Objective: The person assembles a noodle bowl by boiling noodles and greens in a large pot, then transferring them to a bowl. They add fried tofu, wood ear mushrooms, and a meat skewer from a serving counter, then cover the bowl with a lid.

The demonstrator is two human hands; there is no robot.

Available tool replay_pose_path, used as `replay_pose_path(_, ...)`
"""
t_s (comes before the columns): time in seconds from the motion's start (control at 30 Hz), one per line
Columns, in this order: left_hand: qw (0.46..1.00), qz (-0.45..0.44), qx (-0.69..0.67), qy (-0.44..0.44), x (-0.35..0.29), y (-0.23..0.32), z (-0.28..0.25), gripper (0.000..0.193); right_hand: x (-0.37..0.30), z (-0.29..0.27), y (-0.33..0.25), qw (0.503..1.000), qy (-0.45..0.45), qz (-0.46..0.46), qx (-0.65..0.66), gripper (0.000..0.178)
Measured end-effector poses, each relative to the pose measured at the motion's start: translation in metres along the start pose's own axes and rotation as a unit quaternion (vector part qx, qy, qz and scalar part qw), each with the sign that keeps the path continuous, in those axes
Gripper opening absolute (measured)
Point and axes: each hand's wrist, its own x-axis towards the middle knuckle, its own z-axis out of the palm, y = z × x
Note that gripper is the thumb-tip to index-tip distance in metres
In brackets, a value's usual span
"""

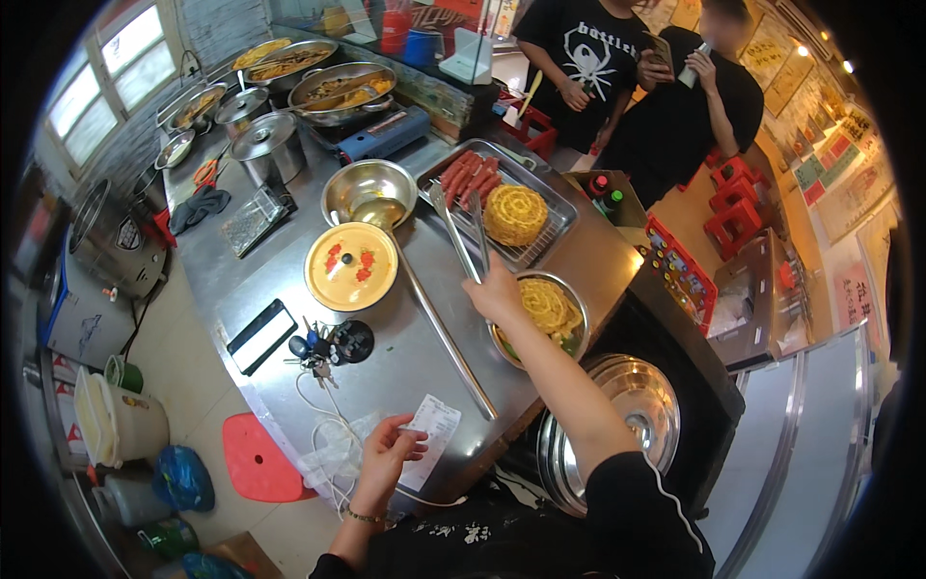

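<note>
My right hand [495,291] is closed on a pair of metal tongs [451,230], whose tips reach over the wire-racked metal tray [569,207]. Red sausages [470,178] and a round, coiled cake of yellow noodles [515,214] lie on that tray. Beneath my right forearm stands a round metal bowl [502,343] with yellow noodles [550,307] and some greens. My left hand [389,452] hovers by a white paper slip [431,429], fingers half stretched and apart, nothing visible in them.
A long-handled ladle [434,323] rests in a steel basin [338,183] beside a yellow lidded pot [349,280]. Phone [261,337], keys [318,352] and cable lie front left. Pans of food [342,92] line the back. Stacked metal lids [641,415] sit right; two people stand beyond.
</note>
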Motion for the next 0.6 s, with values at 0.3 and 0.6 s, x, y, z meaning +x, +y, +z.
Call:
replay_pose_path(0.3, 0.997, -0.007, -0.026, 0.069, 0.005, 0.008, -0.039, 0.028, 0.076, 0.063, -0.018, 0.988, 0.130, -0.037, -0.078, 0.050)
replay_pose_path(0.6, 1.000, 0.006, -0.030, 0.004, 0.036, 0.012, -0.027, 0.028, -0.070, 0.027, 0.009, 0.930, -0.249, -0.035, -0.269, 0.037)
